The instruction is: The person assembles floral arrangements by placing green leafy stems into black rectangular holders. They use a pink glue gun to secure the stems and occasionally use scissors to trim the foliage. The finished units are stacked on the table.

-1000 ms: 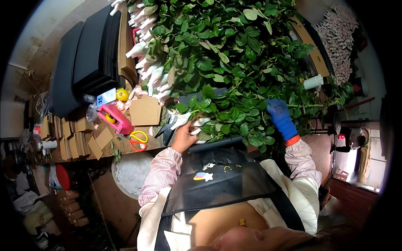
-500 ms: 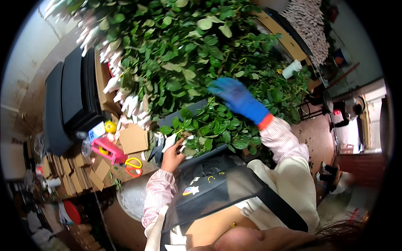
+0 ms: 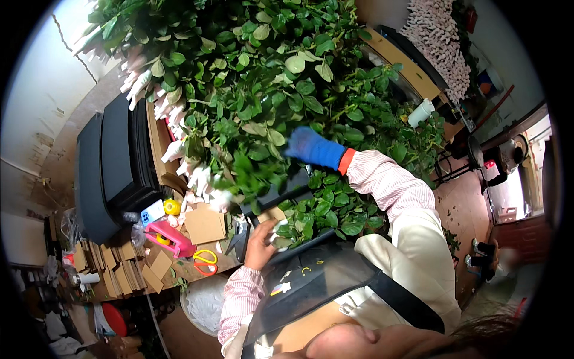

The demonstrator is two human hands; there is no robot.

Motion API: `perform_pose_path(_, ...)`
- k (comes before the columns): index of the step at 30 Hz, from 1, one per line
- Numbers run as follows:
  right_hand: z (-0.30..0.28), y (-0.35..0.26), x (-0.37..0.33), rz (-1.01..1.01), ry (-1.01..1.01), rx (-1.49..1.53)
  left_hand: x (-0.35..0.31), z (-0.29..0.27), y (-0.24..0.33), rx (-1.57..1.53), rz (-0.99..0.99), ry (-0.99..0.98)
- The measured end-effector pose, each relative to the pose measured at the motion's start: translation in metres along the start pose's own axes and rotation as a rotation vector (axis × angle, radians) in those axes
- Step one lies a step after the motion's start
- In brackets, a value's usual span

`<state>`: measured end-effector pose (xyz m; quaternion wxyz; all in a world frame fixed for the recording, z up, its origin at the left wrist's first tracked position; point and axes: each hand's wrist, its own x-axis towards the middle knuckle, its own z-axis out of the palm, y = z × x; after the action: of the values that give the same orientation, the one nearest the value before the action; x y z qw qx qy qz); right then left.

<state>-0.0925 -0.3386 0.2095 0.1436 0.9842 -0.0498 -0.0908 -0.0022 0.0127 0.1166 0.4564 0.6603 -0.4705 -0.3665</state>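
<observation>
My left hand [image 3: 260, 244], bare, rests at the flower end of a leafy bunch [image 3: 326, 209] lying on a black tray [image 3: 308, 244]. Its fingers are bent beside a brown cardboard piece [image 3: 272, 215] and a bit of white; what they close on is partly hidden. My right hand [image 3: 312, 148], in a blue glove with a red cuff, is over the big leaf pile [image 3: 257, 78]. A leafy rose stem [image 3: 254, 175] hangs from it, smeared by motion, its pale netted head [image 3: 221, 200] toward the left. The closed fingers are blurred.
On the left stand stacked black sheets [image 3: 116, 170], with a pink tape dispenser [image 3: 170, 239], yellow-orange scissors [image 3: 205, 262], cardboard pieces [image 3: 205, 224] and a phone [image 3: 152, 212] nearer. A white-lined bin [image 3: 206, 302] is below. A white cup-like roll [image 3: 421, 112] lies right; people are at the doorway.
My gloved hand has moved left and slightly down, and a blurred rose stem now travels with it. A cardboard piece now shows by my left hand. The view has shifted slightly.
</observation>
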Motion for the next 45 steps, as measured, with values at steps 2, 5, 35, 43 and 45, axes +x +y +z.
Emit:
perform_pose_path(2,0.004,0.000,-0.005,-0.112,-0.333,-0.075,0.000,-0.001,0.003,-0.001,0.053,0.009)
perform_pose_path(5,-0.022,0.003,-0.015,0.016,-0.304,0.120,0.001,-0.003,0.007,0.000,0.045,0.008)
perform_pose_path(35,-0.142,0.072,0.068,0.395,0.008,-0.084,0.004,-0.008,0.008,-0.024,0.017,0.015)
perform_pose_path(43,0.004,0.135,0.094,0.354,-0.156,0.292,0.001,-0.005,0.008,-0.045,-0.005,0.008)
perform_pose_path(45,-0.005,0.143,0.085,0.319,-0.095,0.357,0.000,-0.007,0.009,0.018,0.035,0.009)
